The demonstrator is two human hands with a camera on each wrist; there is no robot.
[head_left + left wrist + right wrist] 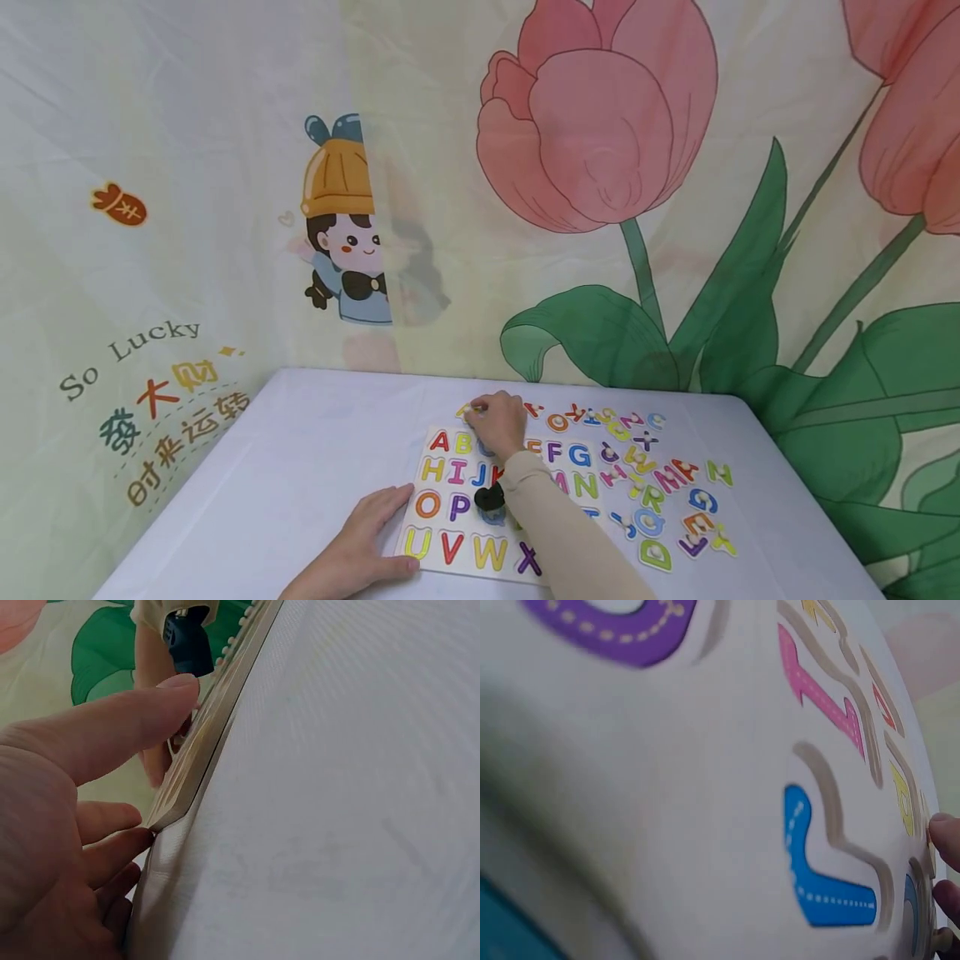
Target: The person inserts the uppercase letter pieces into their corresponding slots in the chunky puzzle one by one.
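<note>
A white alphabet puzzle board (468, 565) with colored letter recesses lies on the table. My left hand (363, 529) rests at its left edge, fingers extended along the side and thumb near the lower left corner. In the left wrist view, the thumb (142, 720) passes over the board's rim (195, 772). Beyond the top edge, my right hand (498, 423) pinches a small yellow letter piece (464, 411); its exact letter is partly hidden by the fingers. Only fingertips (946, 840) of that hand show in the right wrist view, past the blue J recess (802, 877).
Loose knobbed letter pieces lie scattered right of the board, among them a green D (656, 555) and a light-blue Q (648, 522). More letters, such as an orange O (557, 422), lie behind it. A patterned curtain (442, 350) hangs at the table's far edge.
</note>
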